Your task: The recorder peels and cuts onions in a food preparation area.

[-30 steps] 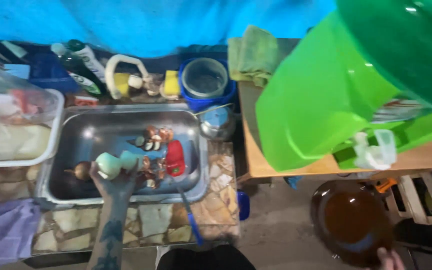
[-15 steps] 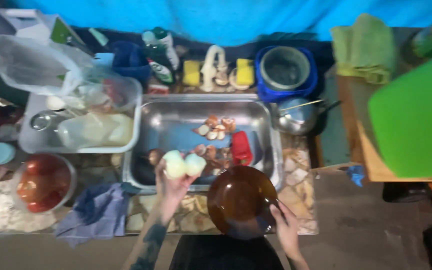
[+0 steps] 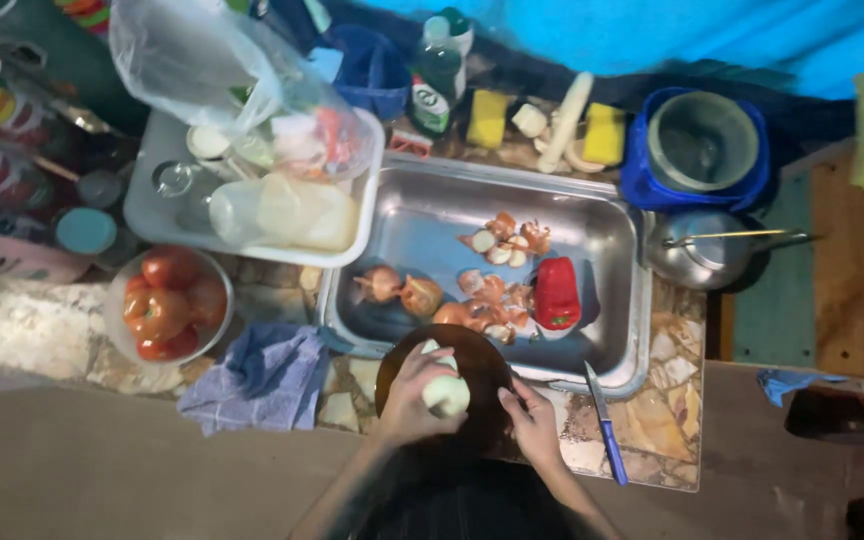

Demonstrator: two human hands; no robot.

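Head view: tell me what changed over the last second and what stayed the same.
The right hand brought the dark brown plate up from low at the person's right onto the counter edge before the sink, and holds its rim. The left hand moved the peeled onions back from over the sink to rest on the plate, still gripping them. The red pepper, onion skins and knife stayed put.

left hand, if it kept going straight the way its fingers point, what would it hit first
The left hand holds peeled onions over the brown plate. Straight ahead it would likely first meet the unpeeled onions in the sink, though depth is unclear.
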